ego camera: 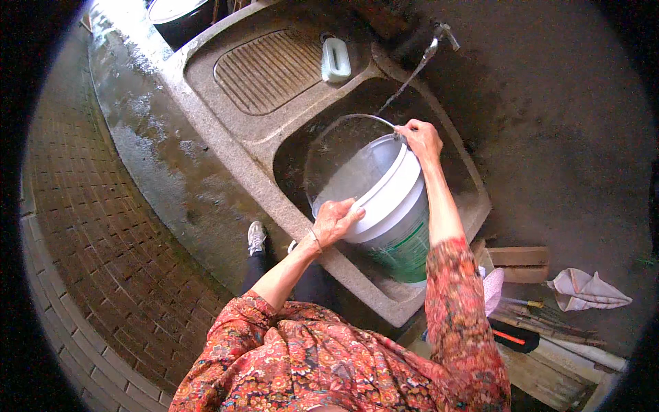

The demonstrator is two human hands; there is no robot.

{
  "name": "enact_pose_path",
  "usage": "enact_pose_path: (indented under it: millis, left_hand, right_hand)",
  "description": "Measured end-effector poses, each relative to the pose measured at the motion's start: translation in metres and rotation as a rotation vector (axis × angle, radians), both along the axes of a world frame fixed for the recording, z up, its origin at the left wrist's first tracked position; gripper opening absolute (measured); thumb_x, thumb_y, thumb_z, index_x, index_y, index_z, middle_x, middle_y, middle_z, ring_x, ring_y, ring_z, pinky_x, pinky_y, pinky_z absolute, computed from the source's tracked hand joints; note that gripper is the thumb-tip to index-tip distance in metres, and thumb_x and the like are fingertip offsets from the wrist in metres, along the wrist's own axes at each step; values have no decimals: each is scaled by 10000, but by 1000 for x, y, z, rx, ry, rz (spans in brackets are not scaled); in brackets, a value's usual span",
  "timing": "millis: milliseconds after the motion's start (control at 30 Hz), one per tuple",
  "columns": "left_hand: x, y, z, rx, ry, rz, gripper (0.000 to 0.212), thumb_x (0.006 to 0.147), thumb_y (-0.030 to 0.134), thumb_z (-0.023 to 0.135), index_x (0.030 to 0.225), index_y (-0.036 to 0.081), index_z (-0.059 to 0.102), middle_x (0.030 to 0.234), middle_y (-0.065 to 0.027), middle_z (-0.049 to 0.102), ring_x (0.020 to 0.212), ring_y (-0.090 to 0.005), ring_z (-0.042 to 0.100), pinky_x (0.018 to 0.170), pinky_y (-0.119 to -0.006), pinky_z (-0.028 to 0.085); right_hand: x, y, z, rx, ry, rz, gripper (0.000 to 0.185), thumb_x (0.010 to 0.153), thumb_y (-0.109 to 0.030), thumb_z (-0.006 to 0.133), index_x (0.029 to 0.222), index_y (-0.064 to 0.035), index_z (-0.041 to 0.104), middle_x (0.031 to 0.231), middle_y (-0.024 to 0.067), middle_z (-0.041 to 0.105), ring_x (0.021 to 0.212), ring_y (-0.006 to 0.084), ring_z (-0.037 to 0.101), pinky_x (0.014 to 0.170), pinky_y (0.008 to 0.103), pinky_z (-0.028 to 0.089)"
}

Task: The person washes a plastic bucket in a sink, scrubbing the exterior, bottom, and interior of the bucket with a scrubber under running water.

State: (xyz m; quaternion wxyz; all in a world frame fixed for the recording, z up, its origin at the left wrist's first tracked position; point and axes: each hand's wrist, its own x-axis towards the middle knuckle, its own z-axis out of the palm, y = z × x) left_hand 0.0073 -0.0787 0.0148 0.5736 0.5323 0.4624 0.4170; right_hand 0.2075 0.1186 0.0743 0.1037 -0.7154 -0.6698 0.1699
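A large white plastic bucket (387, 203) with green print lies tilted in the basin of a stone sink (355, 273), its mouth turned toward the far left. My left hand (337, 220) grips the near side of its rim. At the rim's far side, my right hand (422, 139) holds on beside the joint of the wire handle (368, 116), which arcs out over the basin. Greyish water or a wet inner wall shows inside the bucket; I cannot tell which. Above the basin, a metal tap (437, 44) runs a thin stream of water (399, 92) down behind the handle.
A pale scrubbing brush (336, 59) rests beside the ribbed washboard (270, 72). A dark drum (188, 26) stands past the sink's far left end. To the right are a folded cloth (589, 289), a pink cloth (493, 289) and wooden boards (517, 263). Wet concrete (180, 180) borders brick paving (98, 221).
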Motion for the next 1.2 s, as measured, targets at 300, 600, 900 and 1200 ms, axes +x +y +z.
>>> enact_pose_path:
  millis: [300, 600, 900, 1200]
  left_hand:
    - [-11, 2, -28, -19, 58, 46, 370, 898, 373, 573, 798, 19, 615, 633, -205, 568, 574, -328, 572, 563, -411, 437]
    - [10, 6, -10, -35, 66, -85, 343, 901, 367, 580, 848, 32, 630, 673, -132, 585, 657, -230, 562, 598, -373, 437]
    - [-6, -3, -11, -13, 50, 12, 369, 894, 396, 562, 840, 35, 617, 723, -222, 611, 696, -387, 622, 628, -456, 455]
    - [-1, 0, -6, -20, 6, -77, 389, 903, 424, 533, 857, 46, 612, 732, -220, 604, 708, -381, 612, 644, -448, 445]
  right_hand:
    - [-85, -136, 23, 439, -266, 429, 249, 792, -393, 686, 765, -151, 638, 885, 123, 556, 899, 307, 563, 687, 451, 495]
    - [51, 18, -28, -37, 30, -126, 320, 801, -403, 717, 803, -84, 696, 718, 103, 659, 681, 213, 610, 633, 369, 457]
    - [-66, -173, 29, 482, -249, 336, 125, 825, -230, 635, 782, -113, 621, 925, 124, 541, 898, 312, 558, 654, 450, 509]
    - [20, 9, -6, -76, -346, -71, 153, 795, -229, 598, 868, -128, 687, 903, 165, 689, 844, 373, 655, 686, 470, 497]
